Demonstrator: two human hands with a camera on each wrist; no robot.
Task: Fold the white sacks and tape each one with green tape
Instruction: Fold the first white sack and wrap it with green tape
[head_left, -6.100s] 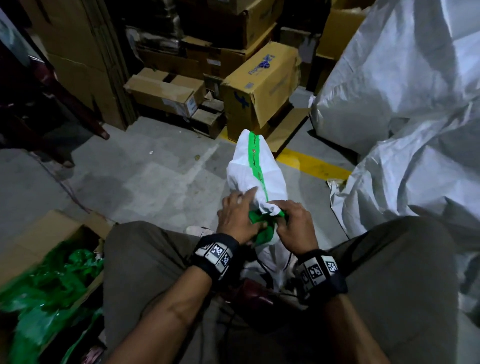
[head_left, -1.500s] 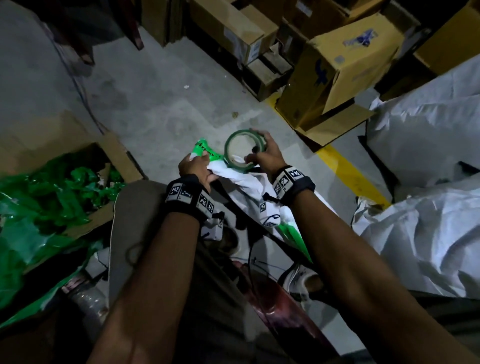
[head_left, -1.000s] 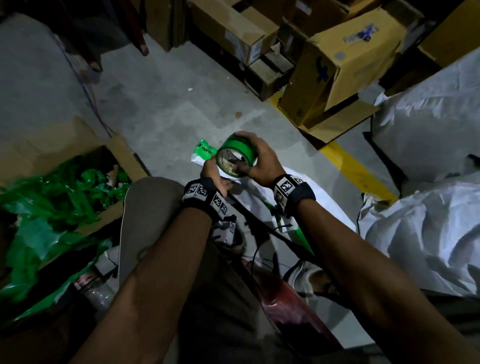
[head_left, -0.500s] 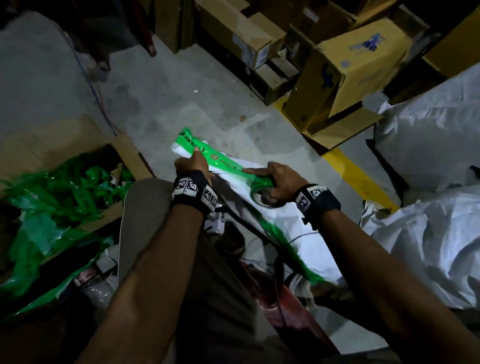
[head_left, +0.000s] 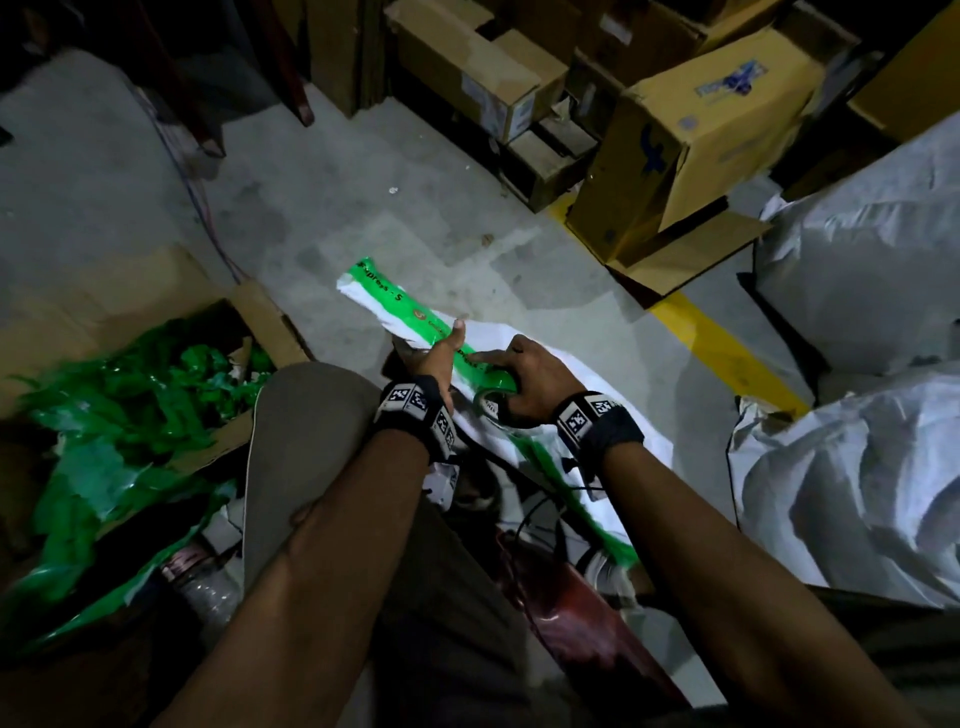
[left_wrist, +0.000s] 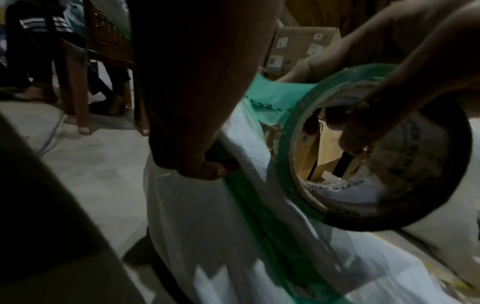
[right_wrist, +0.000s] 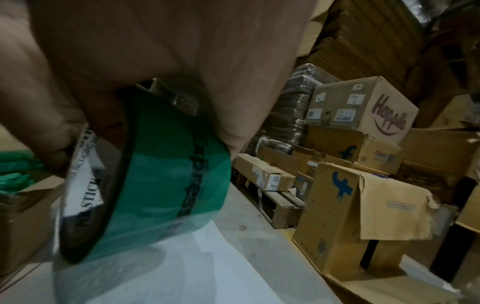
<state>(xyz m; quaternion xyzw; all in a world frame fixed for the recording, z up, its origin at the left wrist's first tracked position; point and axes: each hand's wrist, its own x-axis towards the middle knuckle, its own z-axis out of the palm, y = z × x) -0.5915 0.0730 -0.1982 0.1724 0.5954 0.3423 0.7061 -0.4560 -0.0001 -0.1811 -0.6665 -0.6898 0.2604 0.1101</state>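
1. Since half a second ago, the right hand (head_left: 524, 376) has drawn the round roll of green printed tape (head_left: 496, 389) back along the sack towards the person's body, and the left hand (head_left: 434, 358) has slid nearer to it.
2. That right hand curls round the roll, fingers hooked through its cardboard core and thumb over the outer rim; its index finger points along the laid strip.
3. By contrast, the left hand grips the folded edge of the long, folded white woven sack (head_left: 587, 415), fingers wrapped beneath, thumb stretched flat on the tape.
4. Both forearms reach forward over the person's knees, and each wrist wears a black band with square printed markers.
5. Glossy and slightly wrinkled, the strip of green tape (head_left: 400, 304) runs lengthwise down the sack, which lies slanted across the lap and the grey concrete floor (head_left: 311, 208).
6. To the left sits an open brown cardboard box of crumpled green plastic scraps (head_left: 130, 405).
7. On the right, large crinkled white sacks (head_left: 857, 467) are heaped, and dented cardboard cartons (head_left: 701, 130) are stacked behind.
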